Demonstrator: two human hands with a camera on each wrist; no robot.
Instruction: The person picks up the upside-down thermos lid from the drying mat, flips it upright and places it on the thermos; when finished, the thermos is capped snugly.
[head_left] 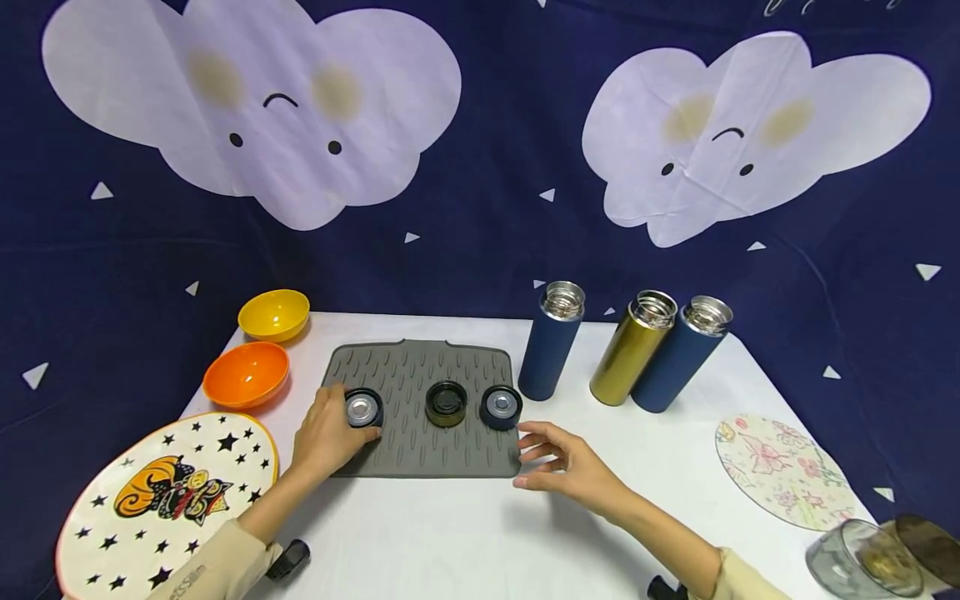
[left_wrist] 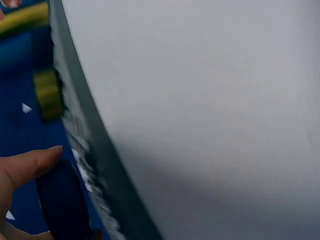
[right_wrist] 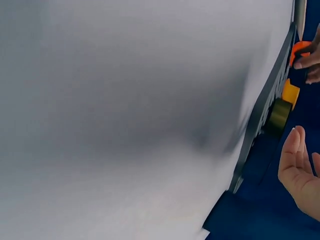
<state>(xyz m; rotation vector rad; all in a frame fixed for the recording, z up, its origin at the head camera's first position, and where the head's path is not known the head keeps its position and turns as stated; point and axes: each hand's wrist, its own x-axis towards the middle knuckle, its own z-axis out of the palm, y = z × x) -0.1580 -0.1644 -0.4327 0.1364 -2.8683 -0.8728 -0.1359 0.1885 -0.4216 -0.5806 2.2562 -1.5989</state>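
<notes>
My left hand (head_left: 325,435) grips a dark blue bottle lid (head_left: 363,409) on the left part of a grey ridged mat (head_left: 408,450); its silvery inner side faces up. In the left wrist view, the thumb and fingers lie around that lid (left_wrist: 62,200). A gold-green lid (head_left: 446,404) sits at the mat's middle, and another dark blue lid (head_left: 501,407) near its right edge. Just right of that lid hovers my right hand (head_left: 573,468), fingers parted and holding nothing. The right wrist view shows this hand (right_wrist: 302,175) apart from the lids.
Behind on the right, two blue bottles (head_left: 549,354) and a gold one (head_left: 628,358) stand uncapped. Yellow (head_left: 273,317) and orange (head_left: 246,377) bowls and a star-patterned placemat (head_left: 97,475) lie left. A floral round mat (head_left: 780,479) and glasses (head_left: 843,562) are at right.
</notes>
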